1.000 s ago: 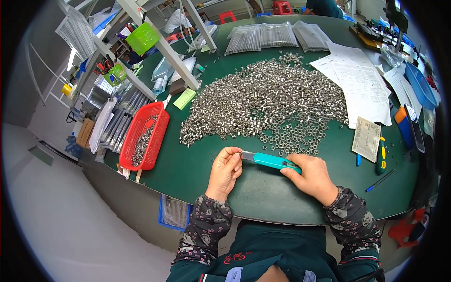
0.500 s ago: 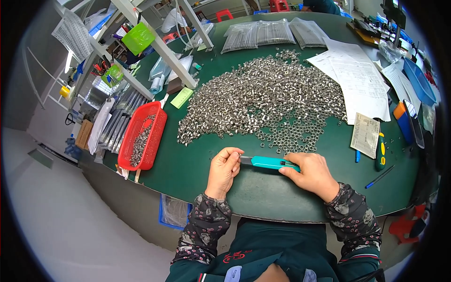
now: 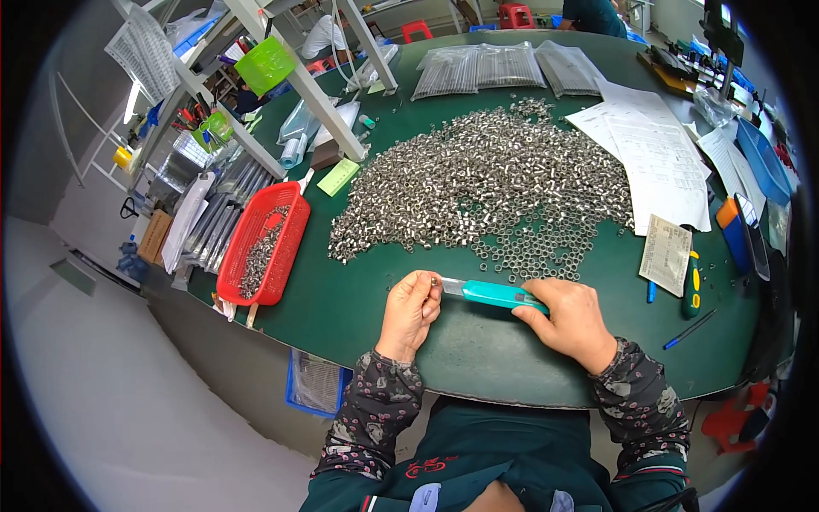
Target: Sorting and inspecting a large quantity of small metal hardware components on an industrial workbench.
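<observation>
My right hand (image 3: 572, 320) is closed round the teal handle of a utility knife (image 3: 495, 294), held level above the near part of the green table. Its bare blade points left, and the tip is at the fingertips of my left hand (image 3: 409, 314). Thumb and forefinger of that hand pinch a small metal ring (image 3: 434, 282), mostly hidden by the fingers. Just beyond both hands spreads a large heap of small metal rings (image 3: 478, 179), with a single layer of them at its near right edge.
At the left stands a red basket (image 3: 294, 241) partly filled with small metal parts. Papers (image 3: 661, 162), a screwdriver (image 3: 692, 286) and a pen (image 3: 689, 329) lie on the right. Clear bags of rods (image 3: 482, 68) lie at the back. Shelf posts (image 3: 320, 98) rise at the far left.
The knife's blade has turned and now catches the light, its tip at the ring between my left fingertips. Both hands have barely shifted; the whole view has moved slightly.
</observation>
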Demonstrator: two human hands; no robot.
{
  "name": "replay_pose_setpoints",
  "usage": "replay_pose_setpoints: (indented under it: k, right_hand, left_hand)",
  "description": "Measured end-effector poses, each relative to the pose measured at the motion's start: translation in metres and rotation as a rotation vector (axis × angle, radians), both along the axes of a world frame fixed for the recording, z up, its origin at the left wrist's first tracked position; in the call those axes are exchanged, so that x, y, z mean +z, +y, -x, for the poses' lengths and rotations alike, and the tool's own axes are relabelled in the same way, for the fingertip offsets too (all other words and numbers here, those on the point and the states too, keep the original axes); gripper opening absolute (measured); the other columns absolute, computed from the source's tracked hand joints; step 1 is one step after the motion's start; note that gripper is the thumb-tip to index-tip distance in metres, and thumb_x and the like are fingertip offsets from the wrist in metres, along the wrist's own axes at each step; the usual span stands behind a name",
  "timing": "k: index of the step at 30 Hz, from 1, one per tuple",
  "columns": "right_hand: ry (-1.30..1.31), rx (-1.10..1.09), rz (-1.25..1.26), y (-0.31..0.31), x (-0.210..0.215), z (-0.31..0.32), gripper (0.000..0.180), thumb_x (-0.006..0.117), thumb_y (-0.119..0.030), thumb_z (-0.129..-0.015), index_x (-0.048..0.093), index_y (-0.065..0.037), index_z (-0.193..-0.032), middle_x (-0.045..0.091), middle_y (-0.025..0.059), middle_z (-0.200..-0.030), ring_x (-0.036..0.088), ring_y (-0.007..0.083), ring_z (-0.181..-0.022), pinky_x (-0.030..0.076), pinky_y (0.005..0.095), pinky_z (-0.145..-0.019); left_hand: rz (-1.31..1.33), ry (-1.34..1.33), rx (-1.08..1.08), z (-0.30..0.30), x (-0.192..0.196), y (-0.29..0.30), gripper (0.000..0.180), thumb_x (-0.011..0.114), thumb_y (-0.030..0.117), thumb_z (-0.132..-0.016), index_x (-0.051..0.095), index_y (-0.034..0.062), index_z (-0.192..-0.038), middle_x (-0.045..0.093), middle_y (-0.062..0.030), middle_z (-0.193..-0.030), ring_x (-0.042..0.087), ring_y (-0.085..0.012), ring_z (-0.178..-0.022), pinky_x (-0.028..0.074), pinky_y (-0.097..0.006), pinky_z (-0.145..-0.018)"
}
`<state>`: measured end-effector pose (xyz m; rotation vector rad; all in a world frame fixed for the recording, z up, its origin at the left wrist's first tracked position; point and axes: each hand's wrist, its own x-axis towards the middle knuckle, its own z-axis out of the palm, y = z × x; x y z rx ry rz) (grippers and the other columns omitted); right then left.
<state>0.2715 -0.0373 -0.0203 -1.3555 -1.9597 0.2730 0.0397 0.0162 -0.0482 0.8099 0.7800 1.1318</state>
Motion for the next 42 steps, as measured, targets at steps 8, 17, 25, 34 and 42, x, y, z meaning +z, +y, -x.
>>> replay_pose_setpoints:
  k: [8, 17, 25, 34, 42]
  right_hand:
    - [0.028, 0.074, 0.244, 0.003, 0.0022, -0.0014, 0.026, 0.063, -0.027, -0.075, 0.061, -0.005, -0.088, 0.06, 0.013, -0.071, 0.058, 0.031, -0.064, 0.045, 0.0391, -0.056]
    - [0.07, -0.04, -0.002, 0.0011, -0.0007, 0.0002, 0.025, 0.062, -0.028, -0.076, 0.06, -0.006, -0.088, 0.06, 0.0105, -0.07, 0.058, 0.0285, -0.063, 0.045, 0.0382, -0.055]
    - [0.066, -0.021, 0.138, 0.0031, -0.0034, -0.0012, 0.027, 0.06, -0.032, -0.078, 0.061, -0.006, -0.085, 0.06, 0.0117, -0.07, 0.058, 0.0305, -0.064, 0.044, 0.0406, -0.056]
    - [0.036, 0.043, 0.301, 0.0019, -0.0004, -0.0008, 0.028, 0.058, -0.034, -0.08, 0.06, -0.007, -0.086, 0.059, 0.0138, -0.067, 0.058, 0.0331, -0.064, 0.043, 0.0425, -0.056]
    - [0.011, 0.063, 0.354, 0.0032, 0.0006, -0.0008, 0.028, 0.056, -0.034, -0.081, 0.06, -0.007, -0.086, 0.06, 0.0134, -0.069, 0.058, 0.0323, -0.065, 0.043, 0.0418, -0.056]
  left_hand:
    - [-0.047, 0.07, -0.031, 0.001, -0.0044, 0.0008, 0.022, 0.047, 0.02, -0.092, 0.055, 0.0009, -0.087, 0.05, -0.0003, -0.066, 0.034, -0.0026, -0.045, 0.023, -0.016, -0.036]
    - [-0.067, -0.015, -0.029, -0.0024, 0.0016, 0.0002, 0.016, 0.046, 0.017, -0.092, 0.055, 0.0025, -0.09, 0.058, -0.0066, -0.078, 0.037, -0.0014, -0.047, 0.027, -0.014, -0.036]
    - [-0.088, 0.025, 0.007, -0.0027, -0.0005, 0.0015, 0.018, 0.047, 0.012, -0.092, 0.053, 0.0008, -0.103, 0.056, -0.006, -0.084, 0.04, -0.0021, -0.051, 0.029, -0.013, -0.037]
    - [-0.059, 0.012, -0.01, -0.0021, -0.0009, 0.0007, 0.016, 0.051, 0.013, -0.09, 0.054, 0.0013, -0.099, 0.051, -0.0021, -0.079, 0.041, -0.0025, -0.053, 0.029, -0.014, -0.039]
    - [-0.037, 0.046, -0.02, -0.0007, -0.003, 0.0013, 0.016, 0.05, 0.014, -0.09, 0.055, -0.0004, -0.094, 0.052, -0.0014, -0.071, 0.039, -0.003, -0.049, 0.026, -0.015, -0.037]
